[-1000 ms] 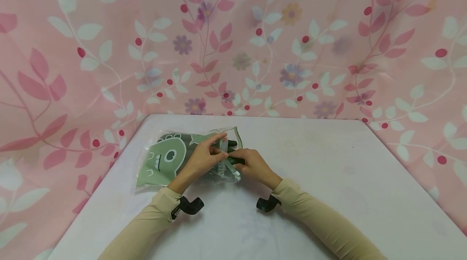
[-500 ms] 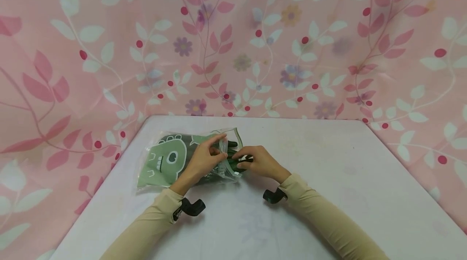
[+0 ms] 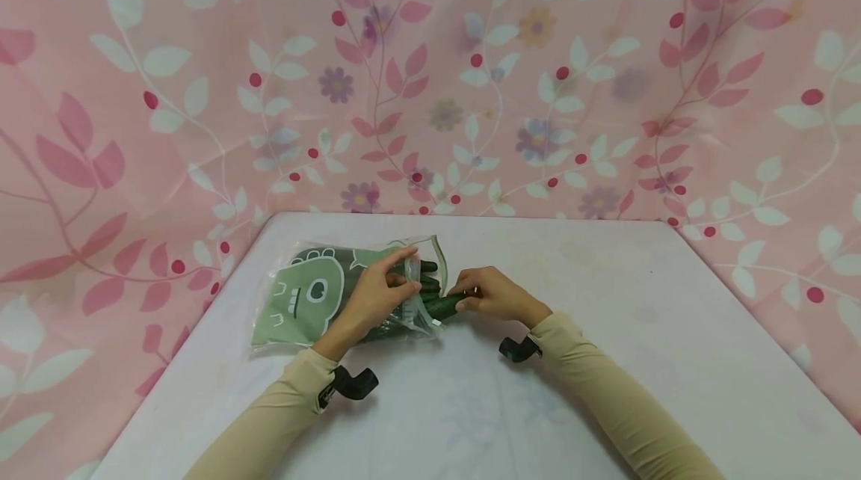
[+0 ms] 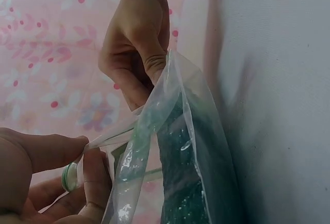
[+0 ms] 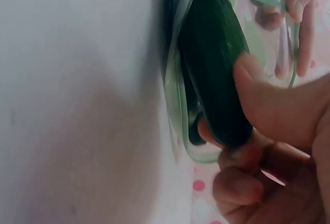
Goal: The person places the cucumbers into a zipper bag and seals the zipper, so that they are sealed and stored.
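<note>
A clear zip bag with a green cartoon print lies on the left half of the table, its mouth facing right. My left hand pinches the upper film at the mouth and lifts it, as the left wrist view shows up close on the film. With thumb and fingers, my right hand grips the end of a dark green cucumber. That cucumber sticks partly out of the mouth; its far part is hidden inside the bag. Other dark green cucumbers show within the opening.
A white cloth covers the table. Behind it hangs a pink curtain printed with leaves and flowers. A black wrist camera sits below the left hand, another black camera below the right.
My right hand has moved right, away from the bag's mouth, drawing the cucumber partly out. The left hand keeps its pinch on the bag almost in place.
</note>
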`<state>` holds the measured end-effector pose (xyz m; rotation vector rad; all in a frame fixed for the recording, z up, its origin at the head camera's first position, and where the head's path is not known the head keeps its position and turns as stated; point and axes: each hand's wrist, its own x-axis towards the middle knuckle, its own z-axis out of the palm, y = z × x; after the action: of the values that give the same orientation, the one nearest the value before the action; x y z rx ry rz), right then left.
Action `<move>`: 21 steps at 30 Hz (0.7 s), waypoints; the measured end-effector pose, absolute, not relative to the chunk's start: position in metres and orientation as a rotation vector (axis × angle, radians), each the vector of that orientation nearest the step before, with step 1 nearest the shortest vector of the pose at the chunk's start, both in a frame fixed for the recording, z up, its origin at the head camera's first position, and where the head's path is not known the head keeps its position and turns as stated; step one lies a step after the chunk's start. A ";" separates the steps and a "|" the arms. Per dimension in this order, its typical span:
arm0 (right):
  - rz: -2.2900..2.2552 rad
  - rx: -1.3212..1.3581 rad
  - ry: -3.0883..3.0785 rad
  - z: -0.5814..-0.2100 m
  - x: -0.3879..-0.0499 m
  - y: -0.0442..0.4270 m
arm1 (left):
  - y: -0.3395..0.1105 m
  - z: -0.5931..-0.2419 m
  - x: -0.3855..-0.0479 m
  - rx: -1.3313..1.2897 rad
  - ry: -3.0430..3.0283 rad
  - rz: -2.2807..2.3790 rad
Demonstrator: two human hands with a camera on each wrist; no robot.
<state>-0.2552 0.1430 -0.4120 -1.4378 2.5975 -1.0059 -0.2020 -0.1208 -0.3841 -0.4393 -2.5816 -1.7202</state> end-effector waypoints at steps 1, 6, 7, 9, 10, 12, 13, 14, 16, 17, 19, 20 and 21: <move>-1.012 -1.422 2.609 -0.412 -0.253 0.142 | -0.121 -0.384 -0.202 -0.437 -2.583 -1.726; -1.081 -1.337 2.662 -0.418 -0.250 0.136 | -0.120 -0.386 -0.201 -0.450 -2.578 -1.753; -1.091 -1.317 2.663 -0.419 -0.250 0.134 | -0.120 -0.386 -0.201 -0.459 -2.580 -1.756; -1.104 -1.281 2.667 -0.421 -0.248 0.129 | -0.120 -0.386 -0.200 -0.476 -2.583 -1.767; -1.102 -1.254 2.677 -0.421 -0.246 0.127 | -0.120 -0.386 -0.200 -0.484 -2.584 -1.772; -1.108 -1.200 2.692 -0.419 -0.243 0.122 | -0.120 -0.386 -0.200 -0.492 -2.588 -1.783; -1.116 -1.170 2.703 -0.418 -0.241 0.120 | -0.120 -0.386 -0.200 -0.493 -2.589 -1.786; -1.132 -1.133 2.715 -0.416 -0.240 0.119 | -0.120 -0.386 -0.200 -0.494 -2.590 -1.790; -1.177 -1.057 2.730 -0.414 -0.237 0.116 | -0.120 -0.385 -0.200 -0.490 -2.591 -1.794; -1.208 -1.012 2.727 -0.414 -0.236 0.114 | -0.121 -0.385 -0.201 -0.486 -2.593 -1.793; -1.276 -0.934 2.695 -0.414 -0.234 0.110 | -0.121 -0.385 -0.200 -0.479 -2.596 -1.786; -1.313 -0.902 2.666 -0.414 -0.234 0.108 | -0.121 -0.385 -0.201 -0.479 -2.598 -1.784; -1.352 -0.875 2.630 -0.414 -0.233 0.106 | -0.121 -0.385 -0.200 -0.474 -2.601 -1.778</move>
<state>-0.2328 0.1062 -0.4143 -0.8748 2.6301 -1.3519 -0.2003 -0.1209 -0.3846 -0.4738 -2.6013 -1.7780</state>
